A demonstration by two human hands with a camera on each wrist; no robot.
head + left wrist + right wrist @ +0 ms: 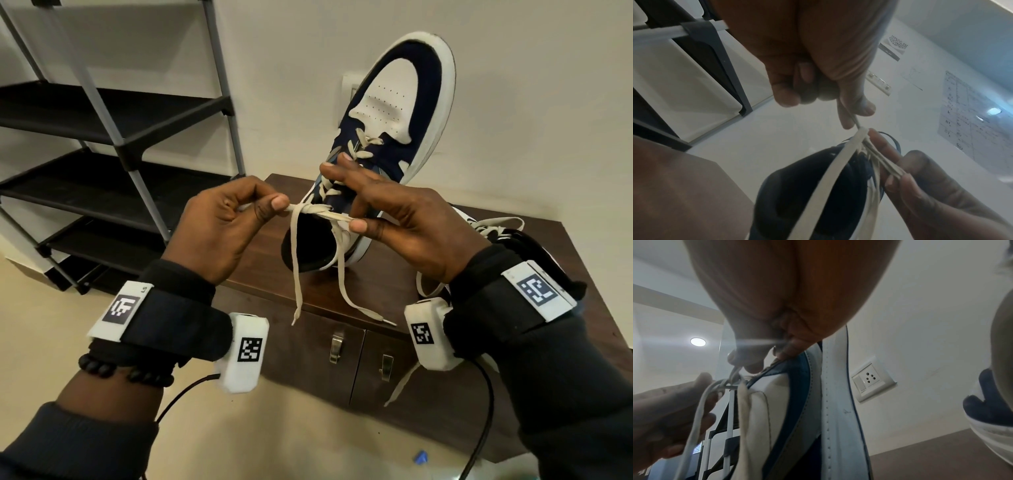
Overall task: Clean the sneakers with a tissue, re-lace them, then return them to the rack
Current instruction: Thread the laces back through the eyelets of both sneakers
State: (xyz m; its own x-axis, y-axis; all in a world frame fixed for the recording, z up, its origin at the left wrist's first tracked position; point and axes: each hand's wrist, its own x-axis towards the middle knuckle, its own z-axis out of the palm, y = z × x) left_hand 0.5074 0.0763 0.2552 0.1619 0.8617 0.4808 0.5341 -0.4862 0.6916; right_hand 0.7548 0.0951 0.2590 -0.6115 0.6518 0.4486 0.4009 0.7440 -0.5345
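A navy and white sneaker (390, 113) stands on its heel on the brown cabinet (376, 287), toe raised toward the wall. Its cream lace (318, 212) is crossed into a knot above the collar, and two loose ends hang down over the cabinet front. My left hand (239, 219) pinches one side of the knot between thumb and forefinger. My right hand (394, 212) pinches the other side, its other fingers spread over the laced tongue. The left wrist view shows the lace (838, 162) taut between both hands. The sneaker's side (818, 402) fills the right wrist view.
A black and grey shoe rack (113, 144) stands to the left against the wall. A second sneaker (493, 229) lies on the cabinet behind my right wrist. A wall socket (871, 379) sits behind the shoe. A small blue object (420, 458) lies on the floor.
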